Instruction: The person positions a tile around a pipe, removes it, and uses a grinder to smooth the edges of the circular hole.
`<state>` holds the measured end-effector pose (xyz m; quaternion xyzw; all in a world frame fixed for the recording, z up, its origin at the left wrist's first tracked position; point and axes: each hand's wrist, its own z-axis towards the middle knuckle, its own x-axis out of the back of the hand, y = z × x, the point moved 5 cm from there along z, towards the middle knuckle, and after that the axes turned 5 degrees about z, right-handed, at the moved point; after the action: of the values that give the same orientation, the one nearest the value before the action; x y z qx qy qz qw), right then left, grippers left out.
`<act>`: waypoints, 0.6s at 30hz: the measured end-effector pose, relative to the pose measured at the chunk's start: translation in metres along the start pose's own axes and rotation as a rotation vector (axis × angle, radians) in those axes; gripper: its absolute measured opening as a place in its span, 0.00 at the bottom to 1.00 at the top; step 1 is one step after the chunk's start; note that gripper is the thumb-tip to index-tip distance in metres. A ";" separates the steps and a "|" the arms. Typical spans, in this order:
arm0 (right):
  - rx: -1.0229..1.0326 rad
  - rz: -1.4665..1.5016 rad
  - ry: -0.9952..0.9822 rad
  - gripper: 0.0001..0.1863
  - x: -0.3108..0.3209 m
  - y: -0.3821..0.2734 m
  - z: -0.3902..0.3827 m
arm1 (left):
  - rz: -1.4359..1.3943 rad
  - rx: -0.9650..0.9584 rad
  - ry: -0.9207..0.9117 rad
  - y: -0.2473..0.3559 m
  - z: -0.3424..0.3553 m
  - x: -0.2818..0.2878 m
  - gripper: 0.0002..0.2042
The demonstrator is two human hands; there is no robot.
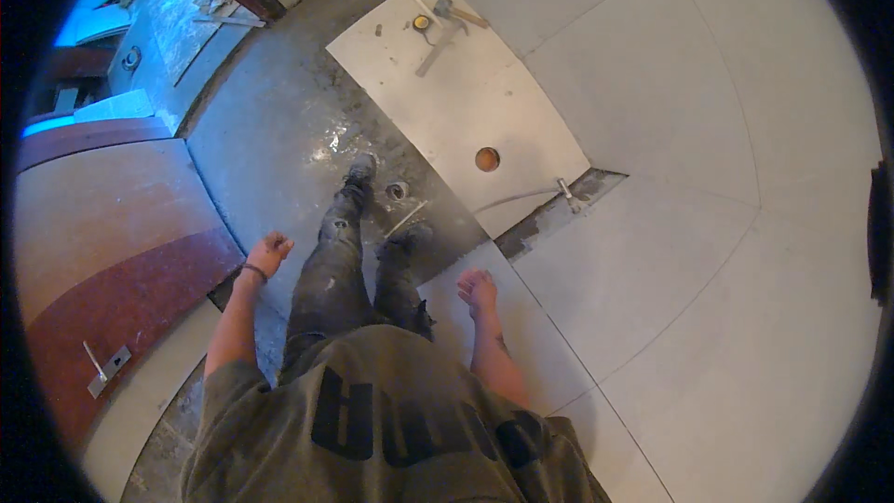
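Observation:
My left hand (271,250) hangs beside my left thigh, with a dark band at the wrist. Its fingers are bent a little and apart, and nothing shows in them. On the other side, my right hand (477,289) is over a pale floor tile, fingers curled in, with no object visible in it. Ahead lies a large off-white slab (466,112) with a round hole (487,159) through it. On its far end rest a hammer (459,12), a round yellow-and-black item (421,23) and a flat grey tool (436,53). Both hands are apart from these.
Large pale tiles (643,84) cover the right side. Wet grey floor (279,121) runs ahead, with a pipe opening (398,191) and a thin pale strip (406,220) by my feet. A metal fitting (564,189) sits beside a gap. A reddish-brown door (140,279) stands left.

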<state>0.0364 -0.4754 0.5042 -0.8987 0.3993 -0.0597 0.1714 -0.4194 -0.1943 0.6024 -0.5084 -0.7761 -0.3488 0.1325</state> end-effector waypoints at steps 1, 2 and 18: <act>-0.013 0.002 0.015 0.16 -0.001 0.006 -0.002 | 0.001 -0.003 0.001 0.001 0.000 0.000 0.18; -0.026 0.004 0.031 0.17 -0.001 0.010 -0.003 | -0.011 0.018 -0.013 0.000 -0.001 -0.002 0.18; 0.010 0.086 0.063 0.14 0.014 0.006 -0.005 | 0.004 0.093 -0.003 -0.001 -0.023 -0.003 0.18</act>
<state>0.0404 -0.4911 0.5062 -0.8775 0.4424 -0.0825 0.1654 -0.4222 -0.2117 0.6169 -0.5037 -0.7907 -0.3114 0.1553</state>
